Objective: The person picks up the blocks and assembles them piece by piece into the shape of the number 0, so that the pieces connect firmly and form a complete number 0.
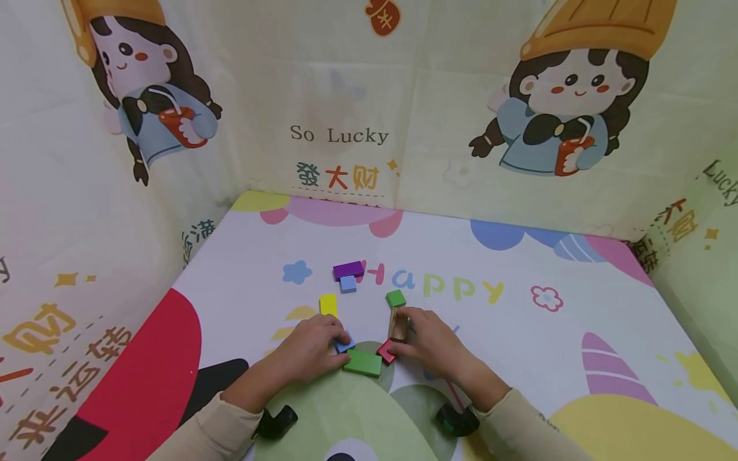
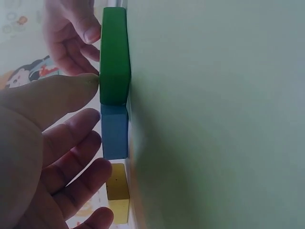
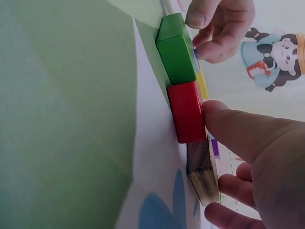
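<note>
Several wooden blocks lie in a loose ring. My left hand (image 1: 312,347) rests at its near left side, thumb tip touching the long green block (image 1: 362,363) and fingers beside the blue block (image 1: 344,346). A yellow block (image 1: 328,305) lies just beyond those fingers. On the other side, my right hand (image 1: 432,340) has its thumb against the red block (image 1: 387,351). Its other fingers are at the brown wooden block (image 1: 398,326), partly hiding it. The right wrist view shows the red block (image 3: 187,112) touching the green one (image 3: 176,50) and the brown one (image 3: 202,169).
At the far side of the ring, a purple block (image 1: 348,271) touches a small light-blue block (image 1: 348,284). A small green block (image 1: 396,298) sits past the brown one. The printed tabletop (image 1: 438,250) meets patterned cloth walls (image 1: 432,147) at the back and sides.
</note>
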A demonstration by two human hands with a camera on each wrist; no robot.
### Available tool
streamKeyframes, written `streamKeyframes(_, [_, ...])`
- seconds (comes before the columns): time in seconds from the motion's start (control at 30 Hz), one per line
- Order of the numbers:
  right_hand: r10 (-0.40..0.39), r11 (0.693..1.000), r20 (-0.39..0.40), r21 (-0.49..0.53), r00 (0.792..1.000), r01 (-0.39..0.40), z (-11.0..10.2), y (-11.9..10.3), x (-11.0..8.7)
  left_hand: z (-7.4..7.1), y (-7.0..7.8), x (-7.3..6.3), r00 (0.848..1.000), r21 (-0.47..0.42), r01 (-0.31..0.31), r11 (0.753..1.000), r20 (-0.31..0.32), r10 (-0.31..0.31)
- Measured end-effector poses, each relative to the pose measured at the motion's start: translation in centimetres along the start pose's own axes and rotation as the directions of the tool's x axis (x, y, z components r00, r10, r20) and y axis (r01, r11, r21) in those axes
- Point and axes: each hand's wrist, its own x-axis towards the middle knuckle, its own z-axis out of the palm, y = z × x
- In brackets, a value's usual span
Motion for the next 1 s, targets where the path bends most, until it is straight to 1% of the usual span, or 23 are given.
streamKeyframes(0.13, [0.007,1.000,-0.001,0.006,1.000,-0.007,0.1,0.0,0.0,0.0,0.1,0.0,1.000,0.014,-0.004,1.000,0.001,0.004])
streamKeyframes(0.27, [0.010,1.000,0.001,0.000,1.000,-0.010,0.1,0.0,0.0,-0.1,0.3,-0.1,0.999,0.062,-0.034,0.998,-0.022,0.036])
streamKeyframes(0.4, [0.016,1.000,0.005,-0.007,1.000,-0.016,0.1,0.0,0.0,-0.3,0.5,0.1,0.997,0.113,-0.051,0.992,-0.053,0.058])
streamKeyframes(0.5, [0.019,1.000,0.005,-0.008,1.000,-0.019,0.1,0.0,0.0,-0.7,0.4,0.1,0.993,0.142,-0.062,0.988,-0.089,0.075])
streamKeyframes(0.63, [0.011,1.000,-0.002,-0.006,1.000,-0.011,0.1,0.0,-0.1,-1.3,-0.2,0.1,0.987,0.140,-0.066,0.988,-0.134,0.085])
streamKeyframes(0.73, [0.004,1.000,-0.005,-0.001,1.000,-0.004,0.1,0.1,-0.1,-1.8,-0.8,0.1,0.985,0.142,-0.058,0.988,-0.152,0.079])
streamKeyframes(0.83, [0.002,1.000,-0.006,0.001,1.000,-0.002,0.2,0.1,-0.1,-2.4,-1.6,0.2,0.984,0.174,-0.043,0.984,-0.161,0.071])
streamKeyframes(0.9, [0.006,1.000,-0.007,0.000,1.000,-0.006,0.2,0.1,-0.1,-2.7,-2.1,0.2,0.987,0.195,-0.012,0.981,-0.157,0.043])
streamKeyframes(1.0, [0.009,1.000,-0.010,0.001,1.000,-0.009,0.3,0.2,-0.1,-3.1,-2.9,0.4,0.991,0.205,0.044,0.978,-0.136,-0.016])
